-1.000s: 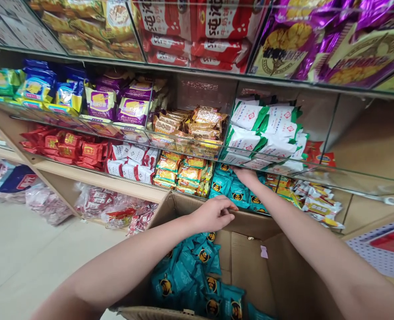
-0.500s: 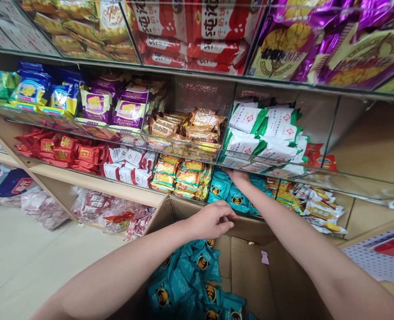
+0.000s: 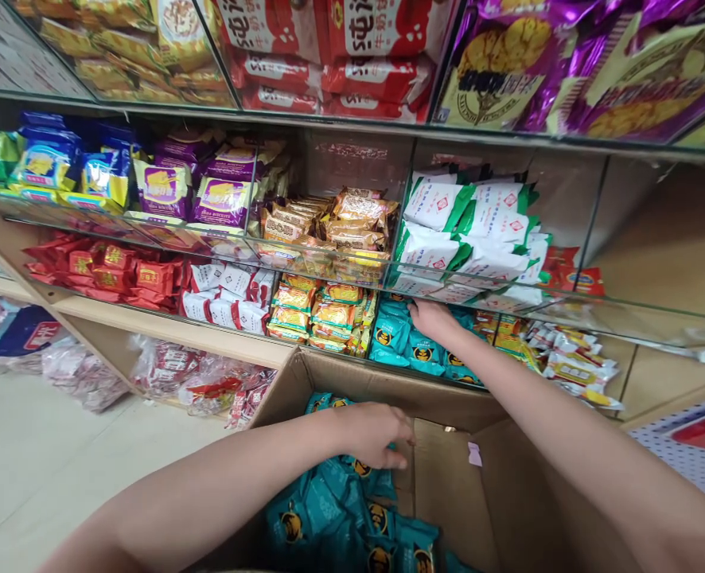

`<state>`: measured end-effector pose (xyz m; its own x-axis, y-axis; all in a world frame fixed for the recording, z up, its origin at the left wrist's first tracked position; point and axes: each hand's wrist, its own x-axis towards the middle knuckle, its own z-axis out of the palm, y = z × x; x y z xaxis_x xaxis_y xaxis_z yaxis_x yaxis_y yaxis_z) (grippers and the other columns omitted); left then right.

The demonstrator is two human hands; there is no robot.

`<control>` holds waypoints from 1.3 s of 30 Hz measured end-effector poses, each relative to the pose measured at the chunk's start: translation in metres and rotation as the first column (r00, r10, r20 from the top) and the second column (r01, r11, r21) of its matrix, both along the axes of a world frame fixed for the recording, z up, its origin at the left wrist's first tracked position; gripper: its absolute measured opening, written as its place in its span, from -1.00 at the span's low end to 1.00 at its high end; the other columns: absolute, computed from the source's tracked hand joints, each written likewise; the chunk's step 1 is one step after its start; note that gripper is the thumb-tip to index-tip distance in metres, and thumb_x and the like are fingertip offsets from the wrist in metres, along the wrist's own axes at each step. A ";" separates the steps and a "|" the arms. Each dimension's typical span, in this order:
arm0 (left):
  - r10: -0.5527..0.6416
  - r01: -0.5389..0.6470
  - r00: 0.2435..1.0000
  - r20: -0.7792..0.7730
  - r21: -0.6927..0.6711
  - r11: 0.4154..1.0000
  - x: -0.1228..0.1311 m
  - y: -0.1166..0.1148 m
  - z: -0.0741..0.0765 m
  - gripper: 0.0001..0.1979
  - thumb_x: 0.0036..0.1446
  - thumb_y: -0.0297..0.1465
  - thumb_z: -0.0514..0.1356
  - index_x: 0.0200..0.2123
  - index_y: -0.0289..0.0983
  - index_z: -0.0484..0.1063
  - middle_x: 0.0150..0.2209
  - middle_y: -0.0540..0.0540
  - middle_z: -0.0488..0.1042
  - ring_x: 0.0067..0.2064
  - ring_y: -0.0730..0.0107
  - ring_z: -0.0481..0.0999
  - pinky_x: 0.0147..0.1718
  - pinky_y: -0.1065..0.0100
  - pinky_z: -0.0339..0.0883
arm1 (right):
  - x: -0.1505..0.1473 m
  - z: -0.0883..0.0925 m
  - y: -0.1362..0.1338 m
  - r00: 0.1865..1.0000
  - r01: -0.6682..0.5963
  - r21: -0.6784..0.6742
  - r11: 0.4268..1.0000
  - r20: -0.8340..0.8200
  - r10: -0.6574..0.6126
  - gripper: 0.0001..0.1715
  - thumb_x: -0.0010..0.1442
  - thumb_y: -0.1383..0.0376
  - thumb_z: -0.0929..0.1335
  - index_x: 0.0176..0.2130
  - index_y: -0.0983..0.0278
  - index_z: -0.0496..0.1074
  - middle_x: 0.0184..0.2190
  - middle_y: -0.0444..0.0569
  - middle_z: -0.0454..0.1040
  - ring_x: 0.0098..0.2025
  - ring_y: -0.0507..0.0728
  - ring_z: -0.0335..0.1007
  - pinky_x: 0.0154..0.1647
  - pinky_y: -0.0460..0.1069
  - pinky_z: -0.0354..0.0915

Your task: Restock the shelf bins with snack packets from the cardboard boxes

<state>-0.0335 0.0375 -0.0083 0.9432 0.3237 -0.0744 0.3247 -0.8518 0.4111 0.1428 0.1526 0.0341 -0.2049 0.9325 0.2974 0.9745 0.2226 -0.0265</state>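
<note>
An open cardboard box (image 3: pixel 352 379) stands in front of me with several teal snack packets (image 3: pixel 340 509) heaped in its left half. My left hand (image 3: pixel 373 434) is down inside the box, its fingers curled over the top teal packets. My right hand (image 3: pixel 433 318) reaches into the lower shelf compartment and lies flat on the teal packets (image 3: pixel 391 338) stacked there. Its fingertips are hidden under the glass shelf above.
Glass shelves hold white-and-green packets (image 3: pixel 472 227), brown packets (image 3: pixel 340 223), purple packets (image 3: pixel 209 187), orange-green packets (image 3: pixel 317 310) and red packets (image 3: pixel 114 274). Bagged goods (image 3: pixel 203 382) lie on the floor at the left. The box's right half shows bare cardboard.
My left hand has dropped from the box's far rim down onto the teal packets inside. My right hand stays in the shelf compartment, shifted slightly.
</note>
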 end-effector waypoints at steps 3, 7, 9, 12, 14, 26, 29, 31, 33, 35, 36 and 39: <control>0.122 -0.098 0.925 -0.361 0.085 0.992 -0.001 0.001 -0.015 -0.54 -0.11 -0.28 0.22 -0.09 -0.31 0.37 -0.10 -0.32 0.36 -0.07 -0.03 0.35 -0.21 0.13 0.28 | 0.006 0.003 -0.010 0.998 -0.050 0.011 0.999 0.044 0.050 -0.57 0.16 0.35 0.11 -0.01 0.37 0.28 -0.02 0.17 0.36 -0.01 0.24 0.28 -0.02 0.05 0.17; 0.294 -0.277 0.803 -0.519 0.113 0.954 0.000 0.009 -0.026 -0.45 -0.20 -0.35 0.28 -0.05 -0.30 0.33 -0.04 -0.37 0.30 -0.05 -0.08 0.33 -0.21 0.08 0.27 | 0.012 0.009 -0.013 0.992 -0.104 -0.027 0.994 0.074 0.106 -0.55 0.16 0.37 0.12 0.03 0.33 0.24 -0.04 0.13 0.38 -0.01 0.22 0.28 0.00 0.04 0.15; 0.320 -0.320 0.779 -0.539 0.097 0.942 0.001 0.015 -0.031 -0.49 -0.22 -0.41 0.29 -0.10 -0.32 0.36 -0.08 -0.36 0.33 -0.09 -0.02 0.37 -0.20 0.12 0.27 | 0.013 0.011 -0.009 0.992 -0.104 -0.064 0.993 0.072 0.108 -0.56 0.16 0.35 0.12 0.03 0.32 0.25 -0.07 0.13 0.40 -0.04 0.23 0.30 -0.02 0.06 0.17; 0.346 -0.369 0.762 -0.548 0.072 0.927 0.000 0.022 -0.040 -0.46 -0.28 -0.51 0.29 -0.11 -0.30 0.36 -0.12 -0.29 0.37 -0.10 0.07 0.37 -0.15 0.18 0.23 | 0.014 0.011 -0.004 0.992 -0.098 -0.106 0.990 0.066 0.105 -0.55 0.14 0.33 0.15 0.03 0.33 0.23 -0.03 0.16 0.37 -0.02 0.26 0.28 -0.03 0.09 0.17; 0.344 -0.377 0.763 -0.547 0.056 0.925 -0.001 0.024 -0.045 -0.40 -0.30 -0.56 0.28 -0.07 -0.27 0.32 -0.15 -0.25 0.39 -0.09 0.09 0.35 -0.13 0.20 0.21 | 0.016 0.011 -0.004 0.991 -0.103 -0.119 0.987 0.068 0.112 -0.53 0.12 0.32 0.17 0.04 0.36 0.22 0.01 0.21 0.31 0.01 0.30 0.24 -0.04 0.10 0.18; 0.294 -0.274 0.762 -0.578 0.124 0.954 0.015 -0.005 -0.045 -0.56 -0.16 -0.49 0.20 -0.11 -0.27 0.38 -0.14 -0.35 0.40 -0.03 -0.09 0.29 -0.21 0.06 0.22 | 0.039 0.018 -0.035 0.969 -0.210 -0.011 0.978 0.131 0.210 -0.58 0.15 0.35 0.12 -0.04 0.37 0.32 -0.17 0.17 0.44 -0.15 0.21 0.37 -0.14 0.02 0.22; 0.292 -0.269 0.770 -0.567 0.126 0.955 0.018 -0.007 -0.047 -0.59 -0.18 -0.55 0.18 -0.15 -0.27 0.39 -0.20 -0.29 0.44 -0.07 -0.03 0.34 -0.23 0.09 0.24 | 0.049 0.014 -0.042 0.970 -0.205 0.023 0.979 0.136 0.200 -0.59 0.14 0.35 0.14 -0.07 0.42 0.35 -0.19 0.22 0.43 -0.13 0.22 0.35 -0.10 0.04 0.22; 0.262 -0.249 0.793 -0.550 0.099 0.963 0.018 -0.008 -0.047 -0.65 -0.19 -0.53 0.19 -0.23 -0.25 0.40 -0.25 -0.20 0.47 -0.13 0.05 0.39 -0.25 0.15 0.26 | 0.054 0.010 -0.048 0.971 -0.212 0.042 0.976 0.126 0.206 -0.60 0.13 0.35 0.16 -0.09 0.45 0.37 -0.12 0.24 0.39 -0.06 0.24 0.30 -0.03 0.06 0.19; 0.220 -0.220 0.823 -0.524 0.063 0.973 0.017 -0.010 -0.045 -0.72 -0.20 -0.53 0.19 -0.31 -0.23 0.41 -0.30 -0.12 0.48 -0.20 0.14 0.43 -0.29 0.23 0.27 | 0.054 0.008 -0.056 0.968 -0.233 0.046 0.971 0.104 0.227 -0.61 0.13 0.36 0.17 -0.11 0.45 0.39 -0.04 0.25 0.33 0.02 0.25 0.23 0.04 0.08 0.15; 0.170 -0.180 0.855 -0.489 0.027 0.983 0.017 -0.011 -0.038 -0.76 -0.20 -0.52 0.20 -0.36 -0.22 0.40 -0.33 -0.07 0.47 -0.25 0.21 0.44 -0.34 0.31 0.27 | 0.050 0.009 -0.070 0.960 -0.273 0.038 0.961 0.073 0.269 -0.64 0.14 0.35 0.17 -0.16 0.44 0.42 0.01 0.24 0.29 0.06 0.26 0.18 0.07 0.10 0.13; 0.155 -0.172 0.877 -0.454 0.005 0.985 0.016 -0.012 -0.032 -0.78 -0.19 -0.50 0.20 -0.37 -0.21 0.40 -0.35 -0.05 0.46 -0.28 0.23 0.44 -0.37 0.34 0.26 | 0.046 0.011 -0.080 0.952 -0.303 0.032 0.953 0.047 0.301 -0.65 0.14 0.34 0.17 -0.19 0.42 0.43 0.01 0.22 0.30 0.06 0.26 0.18 0.07 0.12 0.13; 0.207 -0.236 0.956 -0.207 -0.127 0.964 0.015 -0.010 -0.006 -0.76 -0.16 -0.37 0.24 -0.33 -0.21 0.34 -0.45 0.01 0.39 -0.39 0.34 0.40 -0.47 0.41 0.21 | 0.032 0.019 -0.117 0.916 -0.385 0.010 0.923 -0.117 0.383 -0.66 0.17 0.29 0.15 -0.21 0.30 0.44 -0.07 0.10 0.39 0.00 0.20 0.25 0.01 0.11 0.18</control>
<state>-0.0187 0.0279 -0.0145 0.8128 0.4942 -0.3084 0.5825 -0.6838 0.4395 0.1744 0.0357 0.0529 -0.5132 0.7927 0.3290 0.8043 0.5780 -0.1381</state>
